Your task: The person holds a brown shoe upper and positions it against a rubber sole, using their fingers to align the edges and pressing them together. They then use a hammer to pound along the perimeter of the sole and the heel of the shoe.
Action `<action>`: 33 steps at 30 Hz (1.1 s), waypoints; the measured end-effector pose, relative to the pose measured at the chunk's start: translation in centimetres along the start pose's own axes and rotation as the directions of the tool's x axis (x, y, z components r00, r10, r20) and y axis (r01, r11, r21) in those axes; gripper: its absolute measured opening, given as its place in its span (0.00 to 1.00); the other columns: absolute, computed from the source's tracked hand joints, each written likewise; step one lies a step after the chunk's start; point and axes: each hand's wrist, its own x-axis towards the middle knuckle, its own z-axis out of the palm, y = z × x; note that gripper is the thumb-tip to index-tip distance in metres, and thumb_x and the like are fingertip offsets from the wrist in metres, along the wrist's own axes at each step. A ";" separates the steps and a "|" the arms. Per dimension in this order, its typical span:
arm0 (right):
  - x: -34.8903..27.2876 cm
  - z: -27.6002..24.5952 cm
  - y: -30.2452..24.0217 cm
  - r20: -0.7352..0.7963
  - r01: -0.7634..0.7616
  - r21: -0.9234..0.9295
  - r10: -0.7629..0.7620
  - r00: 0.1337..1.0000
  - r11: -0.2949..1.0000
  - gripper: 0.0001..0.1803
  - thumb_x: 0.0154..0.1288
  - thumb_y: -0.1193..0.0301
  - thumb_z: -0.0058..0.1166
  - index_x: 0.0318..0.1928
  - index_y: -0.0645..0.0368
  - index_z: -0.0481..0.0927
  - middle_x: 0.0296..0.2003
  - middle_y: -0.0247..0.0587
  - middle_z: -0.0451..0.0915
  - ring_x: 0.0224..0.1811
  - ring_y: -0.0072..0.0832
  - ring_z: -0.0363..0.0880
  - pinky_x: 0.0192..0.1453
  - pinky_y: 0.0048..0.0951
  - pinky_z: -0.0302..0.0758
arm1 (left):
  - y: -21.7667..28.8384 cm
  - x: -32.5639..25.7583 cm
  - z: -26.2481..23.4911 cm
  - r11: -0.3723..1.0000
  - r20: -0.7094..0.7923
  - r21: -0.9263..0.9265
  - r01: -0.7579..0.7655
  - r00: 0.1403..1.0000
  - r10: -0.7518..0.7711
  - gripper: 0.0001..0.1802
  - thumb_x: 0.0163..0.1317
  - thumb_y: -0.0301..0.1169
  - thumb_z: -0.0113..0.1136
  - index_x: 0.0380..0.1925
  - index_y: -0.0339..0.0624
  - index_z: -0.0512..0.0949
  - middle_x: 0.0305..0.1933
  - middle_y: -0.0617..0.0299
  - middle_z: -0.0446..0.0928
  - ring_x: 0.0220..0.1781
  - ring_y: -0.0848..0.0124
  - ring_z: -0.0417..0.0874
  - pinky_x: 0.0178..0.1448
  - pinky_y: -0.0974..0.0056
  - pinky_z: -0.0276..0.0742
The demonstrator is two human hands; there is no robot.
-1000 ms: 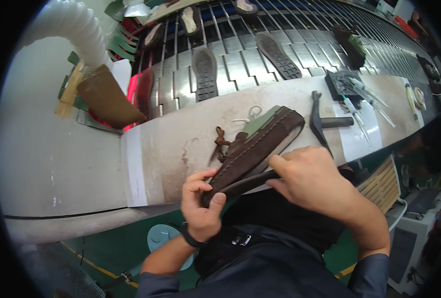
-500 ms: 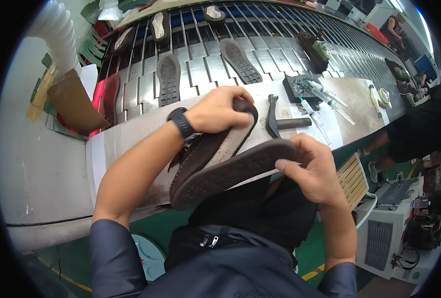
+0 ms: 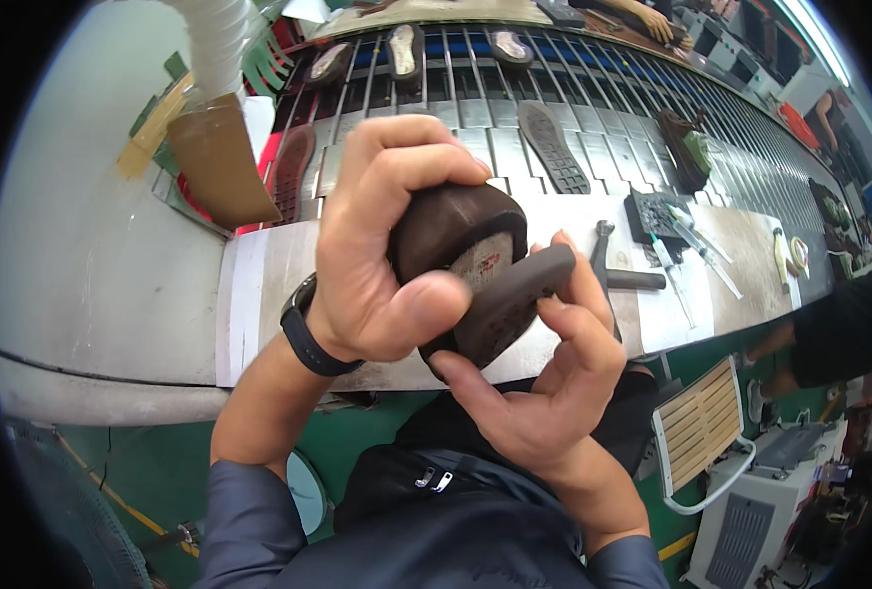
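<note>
In front of my chest, a dark brown shoe upper (image 3: 452, 221) is held up with its pale underside showing. My left hand (image 3: 372, 240), a black watch on its wrist, wraps around the upper, thumb near its underside. A dark rubber sole (image 3: 516, 302) with a lugged tread stands tilted against the upper, partly apart from it. My right hand (image 3: 558, 378) grips the sole by its edge, thumb low and fingers along the far side. The sole and my fingers hide the other end of the shoe.
On the worktable (image 3: 269, 285) lie a hammer (image 3: 637, 280), a black block (image 3: 652, 218), and several syringes (image 3: 696, 240). Beyond, a slatted conveyor (image 3: 607, 162) carries a loose sole (image 3: 554, 147) and shoe uppers. A wooden-slat chair (image 3: 701, 422) stands at right; another person's hand (image 3: 657, 22) is far off.
The shoe has swung from lying lengthwise to nearly end-on toward me. My left hand now wraps the upper's side, and my right hand has moved in closer along the sole. The view has shifted.
</note>
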 end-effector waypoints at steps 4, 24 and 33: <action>-0.2 0.8 -0.5 0.006 0.041 -0.046 -0.041 0.999 0.998 0.41 0.52 0.78 0.84 0.60 0.64 0.68 0.66 0.86 0.73 0.66 0.67 0.83 0.65 0.49 0.87 | 0.1 -0.6 -0.7 0.998 0.008 -0.041 -0.041 0.999 0.041 0.58 0.55 0.81 0.65 0.60 0.32 0.81 0.61 0.42 0.77 0.60 0.53 0.81 0.63 0.54 0.80; -5.9 -1.9 9.2 0.162 -0.564 -0.113 0.575 0.802 0.818 0.22 0.86 0.63 0.51 0.63 0.71 0.80 0.59 0.57 0.87 0.65 0.41 0.85 0.71 0.39 0.76 | 3.9 -22.5 -2.1 0.909 -0.355 0.106 0.404 0.869 -0.344 0.37 0.69 0.45 0.76 0.68 0.38 0.69 0.69 0.42 0.74 0.73 0.51 0.77 0.81 0.38 0.71; -2.7 0.3 11.1 0.532 -0.802 0.194 0.627 0.570 0.565 0.28 0.91 0.57 0.41 0.52 0.70 0.88 0.45 0.42 0.90 0.49 0.24 0.85 0.61 0.29 0.78 | 5.8 -24.1 -3.7 0.855 -0.089 0.350 0.383 0.922 -0.377 0.52 0.52 0.65 0.80 0.67 0.42 0.72 0.66 0.44 0.80 0.67 0.44 0.83 0.71 0.41 0.79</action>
